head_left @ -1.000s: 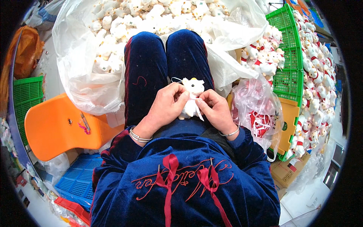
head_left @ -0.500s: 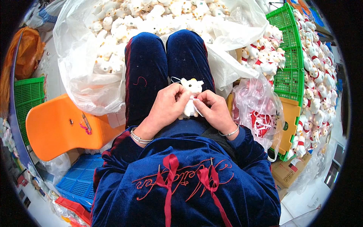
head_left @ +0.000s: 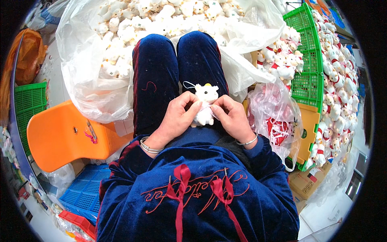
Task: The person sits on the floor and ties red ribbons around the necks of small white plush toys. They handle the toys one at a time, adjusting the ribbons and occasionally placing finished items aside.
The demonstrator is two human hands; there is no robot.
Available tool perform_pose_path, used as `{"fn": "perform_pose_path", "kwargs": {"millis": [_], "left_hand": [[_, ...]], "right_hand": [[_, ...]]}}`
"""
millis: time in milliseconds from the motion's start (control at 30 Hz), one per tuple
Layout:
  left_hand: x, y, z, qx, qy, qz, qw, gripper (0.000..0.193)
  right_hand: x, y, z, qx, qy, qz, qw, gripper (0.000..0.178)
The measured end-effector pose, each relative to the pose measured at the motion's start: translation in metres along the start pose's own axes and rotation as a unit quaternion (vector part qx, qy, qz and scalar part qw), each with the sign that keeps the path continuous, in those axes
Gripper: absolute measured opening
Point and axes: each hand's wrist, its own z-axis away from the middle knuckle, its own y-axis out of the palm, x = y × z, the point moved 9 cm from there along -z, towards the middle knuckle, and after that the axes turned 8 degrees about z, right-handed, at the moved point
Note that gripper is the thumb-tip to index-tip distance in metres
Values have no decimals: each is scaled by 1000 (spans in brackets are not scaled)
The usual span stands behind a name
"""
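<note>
A small white plush animal toy [head_left: 207, 93] rests upright on my lap, facing up, with a yellow patch on its head and a white cord loop [head_left: 188, 84] beside it. Across its neck runs a thin pale ribbon [head_left: 206, 105]. My left hand [head_left: 180, 113] is closed in a pinch at the toy's left side, on the ribbon's end. From the other side, my right hand [head_left: 232, 116] pinches the ribbon between thumb and forefinger. The fingertips cover the ribbon's ends, so its exact lie is partly hidden.
A large clear plastic bag [head_left: 80, 76] full of white plush toys lies ahead of my knees. On the right stand a green crate [head_left: 308, 72], heaped toys with red scarves [head_left: 336, 84] and a bag of red ribbons [head_left: 278, 121]. An orange chair [head_left: 60, 135] is at left.
My fingers have drawn slightly apart at the toy's neck, with the right hand shifted a little rightward. More of the toy's body and the pale ribbon now shows.
</note>
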Motion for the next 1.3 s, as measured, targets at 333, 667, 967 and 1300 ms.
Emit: {"fn": "perform_pose_path", "kwargs": {"millis": [333,667,967,1300], "left_hand": [[-22,4,-8,36,-11,-171,985,19],[-32,8,-15,99,1,-216,971,20],[-21,11,-15,92,-47,-140,985,20],[-15,7,-12,27,1,-109,994,20]], "right_hand": [[45,-17,-9,38,-29,175,983,14],[1,-2,-6,96,154,-46,982,10],[0,4,5,7,192,-169,967,13],[-15,9,6,-36,77,-144,986,16]]}}
